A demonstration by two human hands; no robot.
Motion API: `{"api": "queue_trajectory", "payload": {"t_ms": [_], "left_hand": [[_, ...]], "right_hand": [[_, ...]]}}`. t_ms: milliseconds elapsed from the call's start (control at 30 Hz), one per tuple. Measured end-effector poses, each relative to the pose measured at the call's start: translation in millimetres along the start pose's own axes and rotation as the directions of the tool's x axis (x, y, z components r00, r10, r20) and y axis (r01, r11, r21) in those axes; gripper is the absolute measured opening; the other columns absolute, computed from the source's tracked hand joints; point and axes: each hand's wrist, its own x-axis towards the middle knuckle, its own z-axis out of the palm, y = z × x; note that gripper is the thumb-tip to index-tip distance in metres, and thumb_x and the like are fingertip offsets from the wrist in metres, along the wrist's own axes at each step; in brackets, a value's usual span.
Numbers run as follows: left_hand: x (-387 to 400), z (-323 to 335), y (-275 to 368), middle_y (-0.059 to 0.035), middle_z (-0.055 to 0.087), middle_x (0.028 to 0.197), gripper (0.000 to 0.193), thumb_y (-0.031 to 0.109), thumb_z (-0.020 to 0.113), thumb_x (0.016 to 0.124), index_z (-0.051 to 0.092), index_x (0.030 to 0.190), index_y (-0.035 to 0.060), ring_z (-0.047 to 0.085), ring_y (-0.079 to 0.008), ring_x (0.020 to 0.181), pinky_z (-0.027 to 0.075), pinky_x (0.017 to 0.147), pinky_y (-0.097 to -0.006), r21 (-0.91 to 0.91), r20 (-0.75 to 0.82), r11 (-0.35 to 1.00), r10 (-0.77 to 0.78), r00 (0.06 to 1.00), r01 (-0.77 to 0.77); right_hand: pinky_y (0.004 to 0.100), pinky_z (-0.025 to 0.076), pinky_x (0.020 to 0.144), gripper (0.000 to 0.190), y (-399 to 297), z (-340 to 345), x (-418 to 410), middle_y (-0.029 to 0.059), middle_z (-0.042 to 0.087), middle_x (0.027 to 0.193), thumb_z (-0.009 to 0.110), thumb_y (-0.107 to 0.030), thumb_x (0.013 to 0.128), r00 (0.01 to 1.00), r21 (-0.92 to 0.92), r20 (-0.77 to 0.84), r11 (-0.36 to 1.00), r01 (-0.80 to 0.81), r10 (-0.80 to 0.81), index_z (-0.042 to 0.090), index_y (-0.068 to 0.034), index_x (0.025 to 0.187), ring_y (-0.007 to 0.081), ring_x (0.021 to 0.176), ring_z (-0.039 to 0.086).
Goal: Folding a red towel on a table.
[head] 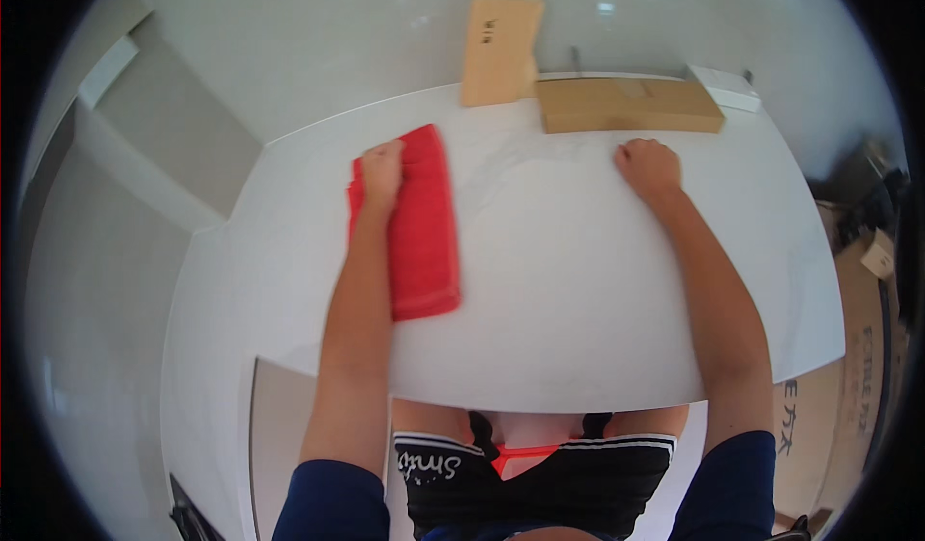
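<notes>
A folded red towel [426,237] lies on the left part of the white tabletop [549,310]. My left hand [383,169] is closed on its upper left part, with the fingers curled and partly hidden; the hand is slightly blurred. My right hand [650,165] rests on the tabletop as a loose fist, with nothing visible in it. It is just in front of a long brown cardboard box [629,107], apart from it.
Against the back wall stands a tan box [498,49] bearing writing, left of the long box. A small white box [726,89] sits at the back right corner. Large cardboard cartons [824,425] stand beyond the table's right edge. A wall ledge [166,165] borders the left side.
</notes>
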Motion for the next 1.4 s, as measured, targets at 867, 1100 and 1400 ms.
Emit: {"api": "queue_trajectory", "payload": {"t_ms": [867,1100,1400], "left_hand": [[-15.2,20.5,4.6,-0.0184,0.066,0.078,0.035,0.036,0.058,0.089,0.069,0.086,0.0034,0.066,-0.0356,0.075,0.051,0.067,-0.0454,0.718,0.198,0.569,0.383,0.902,-0.4],[-85.5,-0.5,29.6,-0.0137,0.036,0.155,0.057,0.045,0.049,0.093,0.047,0.146,0.023,0.031,-0.0341,0.144,0.025,0.114,-0.059,0.945,0.16,0.234,0.278,0.947,-0.228],[-54.5,6.3,35.9,-0.0109,0.009,0.165,0.073,0.067,0.03,0.094,0.018,0.157,0.0333,0.008,-0.0374,0.151,0.004,0.109,-0.0761,0.947,0.098,0.322,-0.255,0.962,-0.011]], "right_hand": [[0.0446,0.056,0.076,0.036,-1.8,-8.9,-0.7,0.0161,0.073,0.089,0.052,-0.034,0.091,0.991,0.004,0.108,0.997,-0.077,0.076,0.074,-0.007,0.086,0.032,0.086,0.071],[0.0448,0.056,0.075,0.04,-4.1,-13.5,3.3,0.0167,0.072,0.087,0.05,-0.037,0.093,0.989,0.002,0.141,0.999,-0.033,0.033,0.073,-0.005,0.084,0.0325,0.082,0.07],[0.044,0.057,0.074,0.038,-7.8,-10.8,-0.2,0.0166,0.072,0.085,0.052,-0.036,0.093,0.99,-0.005,0.141,1.0,-0.018,0.018,0.073,-0.006,0.083,0.0329,0.081,0.07]]}}
